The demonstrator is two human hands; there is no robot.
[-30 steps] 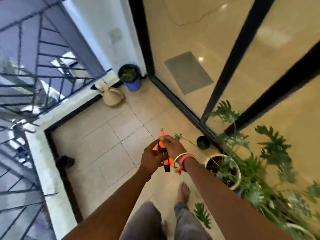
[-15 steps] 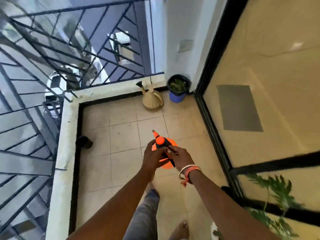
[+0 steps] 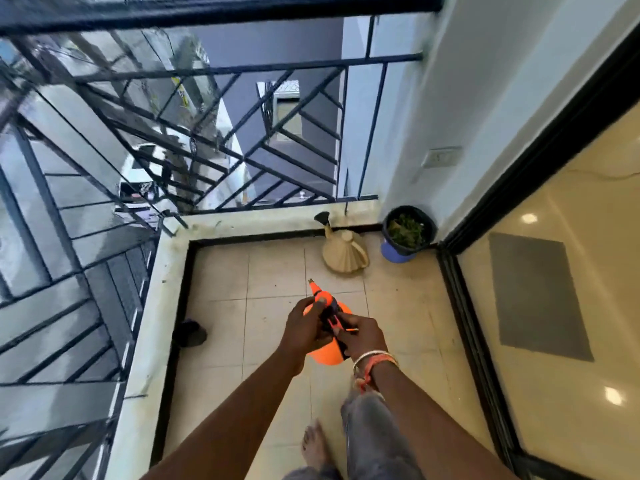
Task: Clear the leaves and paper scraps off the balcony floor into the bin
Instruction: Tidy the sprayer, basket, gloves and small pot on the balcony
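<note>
Both hands are full, and not with litter. The left hand point(image 3: 304, 327) wraps over the top of an orange spray bottle point(image 3: 327, 353), thumb on its pump cap. The right hand point(image 3: 360, 336) pinches the black trigger grip just behind. The two hands almost touch, held at mid-body with both forearms reaching forward. The bottle's nozzle point(image 3: 313, 285) points away from the person and slightly left, so its long axis runs forward from the hands.

Below and around the hands lies the tiled floor point(image 3: 273, 271). Only small dark specks point(image 3: 265, 319) show on it, too small to tell apart as leaf or paper. No larger scrap is visible within reach.

Ahead and to the right of the hands, in the far corner by the wall, stands what looks like the bin point(image 3: 398, 252): blue, lined in black, with green leaves inside. A beige watering can point(image 3: 346, 252) sits just left of it, almost straight ahead of the nozzle.

The right hand is on the bin's side, so it is probably the nearer one. Judging from this, one hand has to let go of the bottle before any scrap can be gathered.
</note>
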